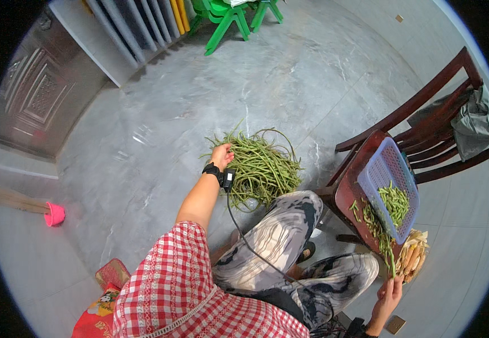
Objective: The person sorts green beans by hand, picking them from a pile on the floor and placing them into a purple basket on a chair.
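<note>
A large tangled heap of long green beans [265, 164] lies on the floor before me. My left hand [222, 156] reaches to the heap's left edge, its fingers curled at the beans; whether it grips any is not clear. Low on the right, my right hand [389, 292] pinches the end of a few long beans [390, 257] at the front edge of a dark wooden chair [343, 198]. On the seat stands a tilted lavender plastic basket [369, 181] with short cut bean pieces [394, 205] in it. Bean scraps [373, 224] lie along the basket's near side.
Dried corn cobs [413, 255] sit beside the chair. A grey plastic bag [477, 122] hangs on its backrest. Green plastic stools [227, 21] stand at the back. A pink container [54, 214] is at the left. A cable [248, 241] runs from my left wrist across my lap.
</note>
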### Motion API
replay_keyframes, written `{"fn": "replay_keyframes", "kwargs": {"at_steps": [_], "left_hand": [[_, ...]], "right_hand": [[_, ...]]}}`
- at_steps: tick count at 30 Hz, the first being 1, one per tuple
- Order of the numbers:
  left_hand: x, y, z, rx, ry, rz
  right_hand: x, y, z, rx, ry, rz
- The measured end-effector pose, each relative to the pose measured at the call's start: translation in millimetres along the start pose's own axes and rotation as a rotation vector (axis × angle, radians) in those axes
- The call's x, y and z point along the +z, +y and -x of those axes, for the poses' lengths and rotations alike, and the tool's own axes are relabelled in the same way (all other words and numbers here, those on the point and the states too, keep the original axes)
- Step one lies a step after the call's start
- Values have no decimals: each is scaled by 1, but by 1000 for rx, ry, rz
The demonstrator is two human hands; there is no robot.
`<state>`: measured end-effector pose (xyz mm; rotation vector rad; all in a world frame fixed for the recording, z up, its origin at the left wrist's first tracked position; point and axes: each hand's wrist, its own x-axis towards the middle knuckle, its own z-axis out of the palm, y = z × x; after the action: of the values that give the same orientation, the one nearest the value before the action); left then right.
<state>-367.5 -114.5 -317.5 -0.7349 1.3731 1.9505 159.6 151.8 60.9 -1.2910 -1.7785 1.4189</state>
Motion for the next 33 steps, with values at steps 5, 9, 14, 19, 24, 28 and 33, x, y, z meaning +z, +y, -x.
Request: {"fn": "replay_keyframes", "kwargs": {"at_steps": [5,9,14,19,24,28,33], "left_hand": [[2,-15,-59,-36,20,62],[7,-18,-85,-93,18,-10],[11,-25,-102,-159,48,-10],[4,-16,-90,163,-115,-32],[27,26,-12,349,-79,229],[41,65,87,532,-207,202],[63,96,216,658,-484,231]], "right_hand": [[-13,14,4,52,37,-10],[-17,21,11,123,116,25],[-18,21,16,119,129,51],[-15,18,16,103,120,43],[-10,13,7,71,83,-4],[-6,10,1,32,48,9],[-5,9,-7,-58,-48,-101]]}}
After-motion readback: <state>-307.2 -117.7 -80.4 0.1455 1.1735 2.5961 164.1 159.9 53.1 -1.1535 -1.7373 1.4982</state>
